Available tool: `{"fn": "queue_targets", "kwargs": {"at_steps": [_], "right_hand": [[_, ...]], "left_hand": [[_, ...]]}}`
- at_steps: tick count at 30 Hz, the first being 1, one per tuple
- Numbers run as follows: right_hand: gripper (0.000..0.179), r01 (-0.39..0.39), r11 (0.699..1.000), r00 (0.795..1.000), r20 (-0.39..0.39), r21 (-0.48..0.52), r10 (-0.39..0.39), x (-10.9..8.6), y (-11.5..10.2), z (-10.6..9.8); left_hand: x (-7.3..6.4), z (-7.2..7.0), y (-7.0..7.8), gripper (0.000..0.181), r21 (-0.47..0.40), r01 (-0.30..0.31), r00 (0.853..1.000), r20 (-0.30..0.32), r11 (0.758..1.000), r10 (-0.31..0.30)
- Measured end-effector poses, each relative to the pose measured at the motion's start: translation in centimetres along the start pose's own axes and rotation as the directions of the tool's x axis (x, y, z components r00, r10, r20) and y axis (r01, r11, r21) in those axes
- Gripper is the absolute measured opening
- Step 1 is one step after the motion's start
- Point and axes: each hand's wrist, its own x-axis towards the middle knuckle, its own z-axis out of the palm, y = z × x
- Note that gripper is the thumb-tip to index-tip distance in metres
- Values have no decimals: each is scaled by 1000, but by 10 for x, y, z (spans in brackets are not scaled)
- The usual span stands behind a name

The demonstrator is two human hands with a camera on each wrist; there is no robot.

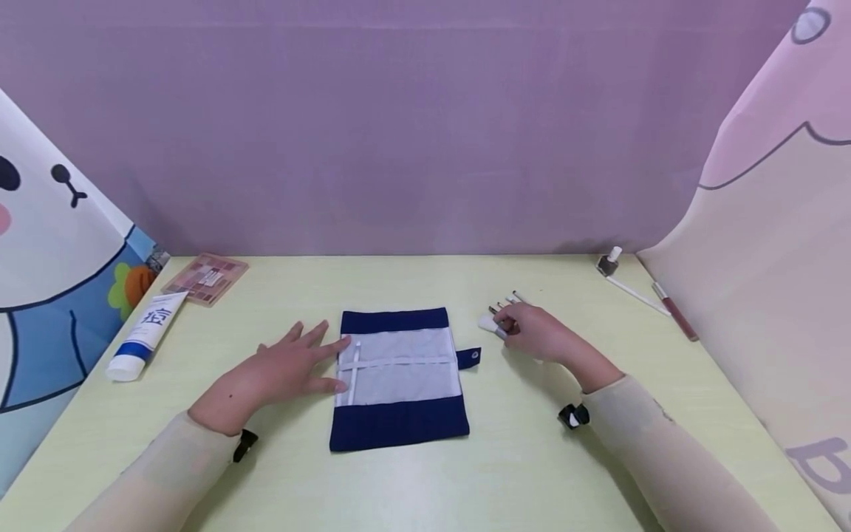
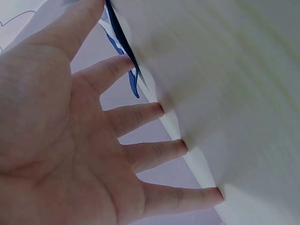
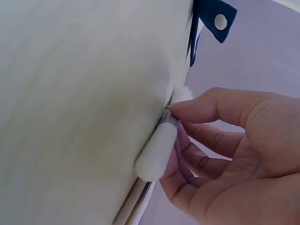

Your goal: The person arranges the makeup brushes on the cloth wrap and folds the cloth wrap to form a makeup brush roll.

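A brush roll [image 1: 399, 425], navy with a pale grey lining, lies unfolded on the table. One slim white brush [image 1: 355, 373] is tucked under its elastic band [image 1: 405, 362] at the left. My left hand [image 1: 282, 373] is spread flat, thumb and index fingertip at the roll's left edge; the other fingertips touch the table in the left wrist view. Right of the roll, my right hand [image 1: 535, 334] pinches a short makeup brush by its silver ferrule. Its white bristles [image 1: 487, 324] point left toward the roll, and its rounded white handle [image 3: 157, 152] shows in the right wrist view.
Several thin brushes [image 1: 515, 297] lie just beyond my right hand. A snap tab [image 1: 468, 358] sticks out from the roll's right side. At far left are a white-and-blue tube [image 1: 148, 336] and an eyeshadow palette [image 1: 206, 278]; at far right, a small bottle [image 1: 608, 262], a white stick [image 1: 638, 295] and a reddish-brown pencil-like item [image 1: 678, 314].
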Motion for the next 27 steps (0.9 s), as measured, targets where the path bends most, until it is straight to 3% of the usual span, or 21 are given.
{"fn": "queue_targets", "kwargs": {"at_steps": [5,13,27], "right_hand": [[39,-9,1000,1000,-22,-12,9,-1,-3,-2],[40,1,998,998,-68,66,4,1,-17,-9],[45,58,968,994,-106,244,-33,29,-64,-1]], "left_hand": [[1,3,-2,85,3,-3,1000,-2,1000,3],[2,3,-3,86,8,3,1000,4,1000,-3],[1,1,-1,84,-3,3,1000,9,1000,-3]]}}
